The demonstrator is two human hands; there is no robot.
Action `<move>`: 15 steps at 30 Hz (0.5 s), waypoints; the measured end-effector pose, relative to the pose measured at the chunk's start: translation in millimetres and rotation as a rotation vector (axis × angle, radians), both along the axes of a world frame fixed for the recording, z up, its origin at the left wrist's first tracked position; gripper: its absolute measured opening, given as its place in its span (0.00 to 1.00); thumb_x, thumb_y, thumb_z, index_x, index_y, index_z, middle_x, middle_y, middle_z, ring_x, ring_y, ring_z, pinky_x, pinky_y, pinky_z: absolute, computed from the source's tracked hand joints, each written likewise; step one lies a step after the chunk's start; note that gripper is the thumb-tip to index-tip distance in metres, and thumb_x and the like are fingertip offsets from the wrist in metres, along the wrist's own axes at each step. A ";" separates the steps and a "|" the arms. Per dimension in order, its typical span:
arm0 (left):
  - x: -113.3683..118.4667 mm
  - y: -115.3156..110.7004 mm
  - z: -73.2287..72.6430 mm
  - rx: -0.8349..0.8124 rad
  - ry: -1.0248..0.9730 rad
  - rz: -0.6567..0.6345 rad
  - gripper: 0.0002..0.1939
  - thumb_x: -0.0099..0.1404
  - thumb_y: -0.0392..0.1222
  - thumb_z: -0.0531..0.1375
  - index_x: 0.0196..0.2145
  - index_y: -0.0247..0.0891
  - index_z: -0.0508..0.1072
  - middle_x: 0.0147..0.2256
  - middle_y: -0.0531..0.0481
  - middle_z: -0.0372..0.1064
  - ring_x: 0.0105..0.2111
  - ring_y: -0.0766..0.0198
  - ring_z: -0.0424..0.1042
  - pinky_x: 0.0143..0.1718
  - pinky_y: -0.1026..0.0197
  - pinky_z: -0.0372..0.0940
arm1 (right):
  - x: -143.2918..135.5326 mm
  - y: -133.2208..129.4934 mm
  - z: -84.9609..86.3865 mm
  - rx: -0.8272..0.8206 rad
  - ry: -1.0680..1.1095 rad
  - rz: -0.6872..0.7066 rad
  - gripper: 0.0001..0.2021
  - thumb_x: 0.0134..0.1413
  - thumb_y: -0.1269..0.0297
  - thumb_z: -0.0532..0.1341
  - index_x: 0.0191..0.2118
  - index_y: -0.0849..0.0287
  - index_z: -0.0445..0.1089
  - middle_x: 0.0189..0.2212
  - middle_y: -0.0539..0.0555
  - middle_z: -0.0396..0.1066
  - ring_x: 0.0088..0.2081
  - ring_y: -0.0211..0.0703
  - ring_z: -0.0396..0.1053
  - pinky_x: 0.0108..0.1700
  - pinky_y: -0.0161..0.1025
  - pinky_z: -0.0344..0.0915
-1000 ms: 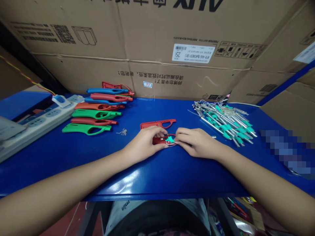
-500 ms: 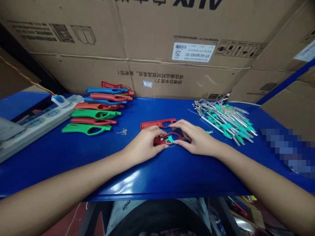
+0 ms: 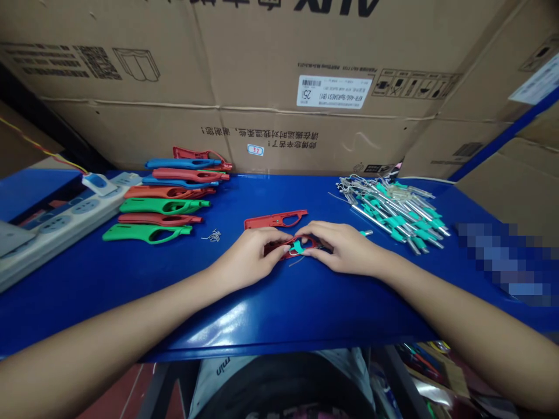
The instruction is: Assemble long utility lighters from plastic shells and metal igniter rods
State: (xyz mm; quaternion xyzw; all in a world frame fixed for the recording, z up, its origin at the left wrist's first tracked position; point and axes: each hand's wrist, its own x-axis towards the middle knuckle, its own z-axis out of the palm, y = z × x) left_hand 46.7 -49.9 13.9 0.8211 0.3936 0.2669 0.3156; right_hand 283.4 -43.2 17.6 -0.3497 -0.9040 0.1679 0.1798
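My left hand (image 3: 244, 256) is closed around the handle end of a red lighter shell half (image 3: 269, 249), held low over the blue table. Inside its trigger opening sits a green trigger piece (image 3: 298, 247) with a thin wire hanging below. At the other end my right hand (image 3: 347, 247) pinches the shell by the trigger, its thumb close to the green piece. A silver tube tip (image 3: 367, 233) shows beyond the right hand; whether it joins the held assembly is hidden. Just behind my hands lies a second red shell half (image 3: 264, 222), inner side up.
Several red, blue and green lighter casings (image 3: 163, 206) lie in a row at left, beside a white power strip (image 3: 65, 218). Small metal pins (image 3: 213, 235) rest nearby. Silver tubes with green triggers (image 3: 393, 209) are heaped at right. A cardboard box (image 3: 244, 75) stands behind.
My right thumb and fingers have closed in on the shell near the green trigger. The thin wire now points more toward me. The view has shifted slightly.
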 end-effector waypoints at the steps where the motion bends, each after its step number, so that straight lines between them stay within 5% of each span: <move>1: 0.3 -0.3 0.3 -0.002 0.001 0.000 0.11 0.67 0.36 0.58 0.45 0.37 0.78 0.43 0.48 0.79 0.40 0.58 0.77 0.42 0.58 0.69 | -0.1 -0.4 0.5 -0.002 -0.007 0.000 0.13 0.63 0.62 0.61 0.52 0.56 0.68 0.44 0.55 0.74 0.38 0.42 0.72 0.38 0.37 0.65; 15: 3.7 -10.7 6.8 0.083 0.013 0.029 0.09 0.61 0.34 0.62 0.40 0.35 0.77 0.37 0.49 0.77 0.35 0.61 0.75 0.38 0.61 0.67 | -2.0 -2.2 0.9 0.043 -0.037 0.044 0.12 0.64 0.61 0.60 0.51 0.55 0.66 0.46 0.55 0.74 0.43 0.44 0.74 0.40 0.39 0.68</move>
